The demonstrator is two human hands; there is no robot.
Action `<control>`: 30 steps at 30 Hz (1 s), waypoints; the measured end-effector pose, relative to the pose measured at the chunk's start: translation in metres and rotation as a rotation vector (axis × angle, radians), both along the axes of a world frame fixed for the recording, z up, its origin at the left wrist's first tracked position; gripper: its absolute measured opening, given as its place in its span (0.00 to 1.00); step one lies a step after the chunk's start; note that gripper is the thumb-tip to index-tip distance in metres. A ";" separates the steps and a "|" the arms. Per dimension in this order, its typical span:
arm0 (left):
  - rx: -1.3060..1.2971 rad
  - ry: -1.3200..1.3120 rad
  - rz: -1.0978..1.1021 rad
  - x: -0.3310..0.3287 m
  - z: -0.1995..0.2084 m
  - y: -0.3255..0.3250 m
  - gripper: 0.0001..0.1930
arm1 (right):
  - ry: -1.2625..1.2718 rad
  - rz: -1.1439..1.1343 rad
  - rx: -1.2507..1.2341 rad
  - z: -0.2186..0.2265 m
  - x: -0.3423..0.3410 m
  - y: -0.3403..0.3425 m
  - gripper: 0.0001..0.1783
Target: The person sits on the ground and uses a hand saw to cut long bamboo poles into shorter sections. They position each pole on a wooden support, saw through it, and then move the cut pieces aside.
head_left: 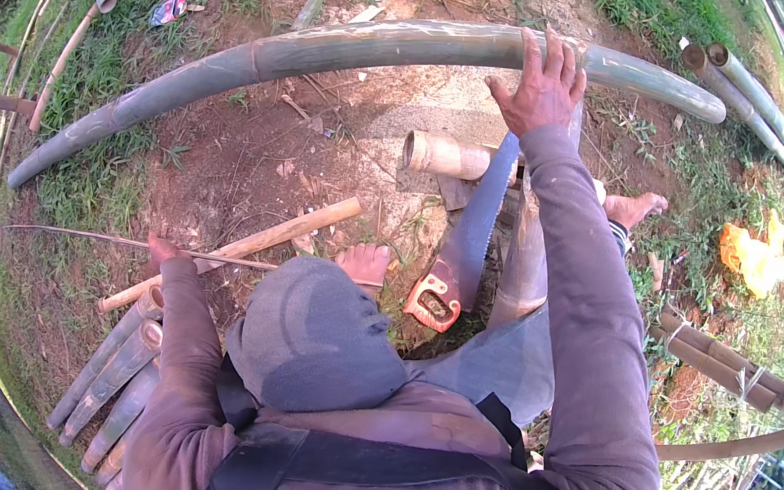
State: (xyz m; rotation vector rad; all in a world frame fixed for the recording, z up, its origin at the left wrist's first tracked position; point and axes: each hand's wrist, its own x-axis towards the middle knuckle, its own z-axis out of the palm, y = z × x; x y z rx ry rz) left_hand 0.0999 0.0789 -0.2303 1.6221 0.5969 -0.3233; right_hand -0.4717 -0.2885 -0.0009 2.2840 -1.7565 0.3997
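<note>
A long green bamboo pole (339,49) curves across the far side of my view. Spread over the pole's top, my right hand (546,88) lies with fingers apart and thumb out on the near side. Low at the left, my left hand (169,252) is closed on a long thin strip (73,232) that runs crosswise toward my foot; its fingers are partly hidden. Between my legs stands a handsaw (478,219), its orange handle (434,305) nearest me and its blade leaning against a short pale bamboo piece (447,155).
A pale stick (283,237) lies by my left hand. Cut bamboo lengths (118,375) are stacked at the lower left. More poles (762,107) lie at the far right, near an orange bag (754,254). Tied bamboo (721,364) sits at the right. My bare foot (364,263) is on the soil.
</note>
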 end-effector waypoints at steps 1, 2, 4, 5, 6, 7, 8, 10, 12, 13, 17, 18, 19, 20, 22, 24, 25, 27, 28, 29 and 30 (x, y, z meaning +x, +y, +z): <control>-0.022 -0.017 -0.010 -0.001 0.003 0.000 0.37 | 0.029 0.016 0.008 0.001 0.000 0.001 0.48; -0.043 -0.033 -0.021 -0.006 0.008 -0.001 0.38 | 0.055 0.016 0.042 0.002 -0.002 0.002 0.47; -0.015 -0.036 -0.080 -0.013 0.019 -0.001 0.41 | 0.099 0.010 0.108 0.000 -0.007 0.004 0.44; -0.001 -0.036 -0.112 -0.016 0.024 -0.005 0.43 | 0.122 0.005 0.141 -0.001 -0.010 0.004 0.43; -0.027 0.001 -0.089 -0.023 0.033 -0.003 0.45 | 0.099 0.002 0.114 -0.005 -0.008 0.004 0.38; -0.024 -0.019 -0.071 -0.020 0.028 -0.004 0.45 | 0.107 -0.001 0.112 -0.005 -0.011 0.003 0.38; -0.022 -0.039 -0.052 -0.020 0.023 -0.007 0.46 | 0.116 -0.001 0.111 -0.006 -0.014 0.001 0.37; -0.023 -0.058 0.006 -0.021 0.023 0.000 0.44 | 0.122 -0.003 0.111 -0.004 -0.001 -0.003 0.36; -0.080 -0.044 0.039 -0.044 0.029 -0.012 0.39 | 0.118 0.005 0.122 0.004 0.010 -0.003 0.35; -0.090 -0.046 0.035 -0.049 0.029 -0.014 0.33 | 0.109 0.036 0.060 0.011 0.020 0.007 0.37; -0.282 -0.036 0.154 -0.109 0.087 -0.075 0.23 | -0.229 0.673 0.248 -0.002 0.046 0.099 0.45; -0.306 -0.048 0.156 -0.123 0.098 -0.088 0.23 | -0.242 0.771 0.414 -0.002 0.059 0.134 0.47; -0.330 -0.022 0.168 -0.130 0.106 -0.099 0.21 | -0.189 0.829 0.501 -0.008 0.066 0.165 0.44; -0.380 -0.013 0.164 -0.134 0.117 -0.102 0.21 | -0.142 0.896 0.554 -0.040 0.061 0.180 0.41; -0.467 0.021 0.137 -0.143 0.135 -0.104 0.20 | -0.053 0.853 0.638 -0.062 0.063 0.194 0.36; -0.522 0.031 0.159 -0.147 0.148 -0.094 0.18 | 0.011 0.711 0.711 -0.057 0.075 0.201 0.30; -0.581 -0.010 0.105 -0.149 0.152 -0.095 0.17 | -0.060 0.740 0.630 -0.054 0.076 0.196 0.29; -0.702 -0.079 -0.012 -0.154 0.159 -0.098 0.16 | -0.193 0.780 0.463 -0.045 0.071 0.180 0.25; -0.733 -0.066 -0.038 -0.155 0.170 -0.102 0.16 | -0.257 0.811 0.363 -0.042 0.073 0.174 0.24; -0.758 -0.064 -0.069 -0.154 0.170 -0.105 0.16 | -0.236 0.793 0.366 -0.037 0.073 0.169 0.24; -0.784 -0.063 -0.099 -0.152 0.171 -0.108 0.16 | -0.216 0.778 0.367 -0.030 0.074 0.164 0.24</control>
